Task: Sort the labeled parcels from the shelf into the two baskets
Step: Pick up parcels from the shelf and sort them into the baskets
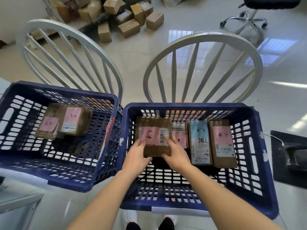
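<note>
Baskets: two; left basket (106, 130), right basket (259, 146).
Parcels: two left, four right.
Held parcel (153, 128): flat, long axis front-to-back.
Grip: left hand (136, 156), right hand (177, 154) both clamped on it.

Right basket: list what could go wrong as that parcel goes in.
1. Both hands, left and right, hold the parcel only at its near edge; the far end could tip on release.
2. It hides part of a pink-labelled parcel beside it and may land askew on top.
3. The right basket overhangs its chair; a hard drop might shift it.
</note>
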